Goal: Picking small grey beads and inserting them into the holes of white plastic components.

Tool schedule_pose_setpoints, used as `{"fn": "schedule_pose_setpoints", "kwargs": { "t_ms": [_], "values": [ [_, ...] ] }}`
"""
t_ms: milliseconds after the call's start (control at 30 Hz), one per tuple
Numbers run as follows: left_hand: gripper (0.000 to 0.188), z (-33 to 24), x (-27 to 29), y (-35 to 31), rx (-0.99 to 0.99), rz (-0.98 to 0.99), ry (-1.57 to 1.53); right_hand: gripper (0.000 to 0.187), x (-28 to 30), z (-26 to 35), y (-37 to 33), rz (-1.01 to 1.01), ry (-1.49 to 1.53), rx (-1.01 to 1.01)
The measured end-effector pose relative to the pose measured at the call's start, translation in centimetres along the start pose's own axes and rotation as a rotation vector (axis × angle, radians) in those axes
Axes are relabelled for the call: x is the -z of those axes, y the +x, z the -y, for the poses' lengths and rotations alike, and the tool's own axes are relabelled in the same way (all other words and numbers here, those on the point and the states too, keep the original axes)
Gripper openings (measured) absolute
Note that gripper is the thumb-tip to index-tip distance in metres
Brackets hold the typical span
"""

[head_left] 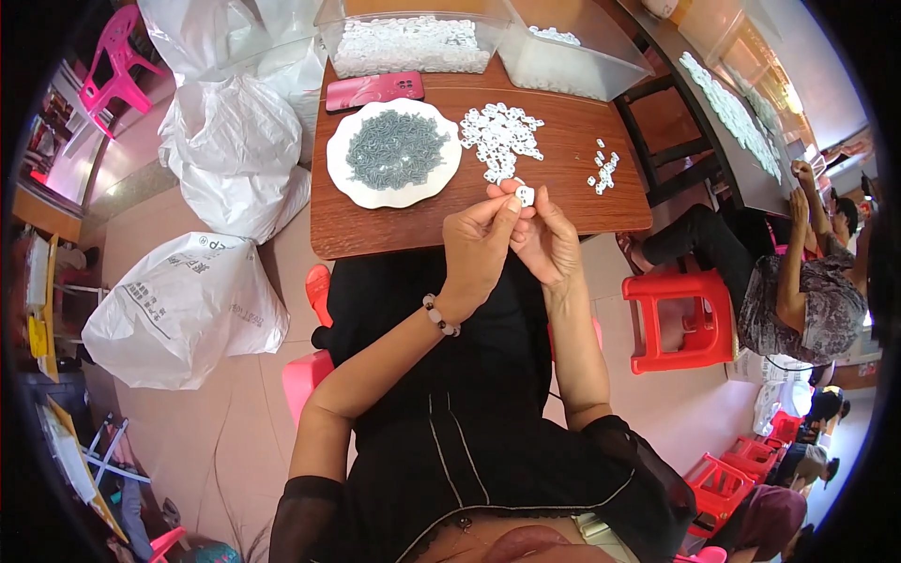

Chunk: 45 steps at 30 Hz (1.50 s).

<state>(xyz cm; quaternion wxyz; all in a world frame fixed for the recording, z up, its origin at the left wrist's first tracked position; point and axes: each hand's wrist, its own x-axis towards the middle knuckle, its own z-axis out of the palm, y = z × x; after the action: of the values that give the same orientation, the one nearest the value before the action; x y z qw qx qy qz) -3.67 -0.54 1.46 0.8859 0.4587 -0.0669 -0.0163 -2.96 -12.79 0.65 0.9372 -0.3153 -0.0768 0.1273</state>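
A small white plastic piece with dark holes (525, 195) is pinched between the fingertips of both hands, over the table's near edge. My left hand (477, 246) has its thumb on the piece, with the fingers curled behind. My right hand (552, 242) grips it from the other side between thumb and fingers. Just beyond lies a loose pile of similar white pieces (500, 136). Several more white pieces (605, 171) lie apart to the right. On the left, a white scalloped plate (394, 199) bears a heap of small grey rod-like pieces (394, 150).
The wooden table (404, 235) also carries a pink phone (375, 91) and two clear bins of white pieces, a left bin (408, 64) and a right bin (572, 70). White sacks (188, 310) stand on the floor at left. At right, a red stool (680, 319) is near a seated person (807, 300).
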Motion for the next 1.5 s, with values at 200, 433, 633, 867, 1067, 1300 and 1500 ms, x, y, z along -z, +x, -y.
{"fn": "schedule_pose_setpoints", "kwargs": {
  "t_ms": [200, 433, 633, 867, 1067, 1300, 1500],
  "values": [
    [0.019, -0.1, 1.4, -0.3, 0.053, -0.01, -0.059, 0.045, -0.3, -1.0, 0.2, -0.038, 0.023, -0.052],
    [0.018, 0.1, 2.0, -0.8, 0.081, -0.024, -0.09, 0.046, -0.1, -1.5, 0.1, -0.035, -0.017, -0.073],
    [0.017, -0.4, 2.1, -0.8, 0.125, -0.002, -0.078, 0.046, -0.1, -1.3, -0.2, 0.003, -0.071, -0.058],
    [0.019, -2.2, 3.0, -0.6, 0.126, 0.078, 0.185, 0.049, 0.0, -1.6, -0.2, 0.071, -0.239, 0.023],
    [0.021, -2.4, 3.7, -1.2, 0.128, 0.106, 0.171, 0.043, 0.8, -2.6, -0.1, 0.145, -0.196, 0.036],
    [0.022, -2.0, 4.9, -1.1, 0.143, 0.129, 0.141, 0.04, 0.5, -3.7, -0.1, 0.104, -0.316, 0.17],
    [0.02, -1.6, 5.5, -0.8, 0.075, 0.12, 0.251, 0.046, 0.3, -4.0, -0.1, 0.074, -0.442, 0.2]
  ]
}}
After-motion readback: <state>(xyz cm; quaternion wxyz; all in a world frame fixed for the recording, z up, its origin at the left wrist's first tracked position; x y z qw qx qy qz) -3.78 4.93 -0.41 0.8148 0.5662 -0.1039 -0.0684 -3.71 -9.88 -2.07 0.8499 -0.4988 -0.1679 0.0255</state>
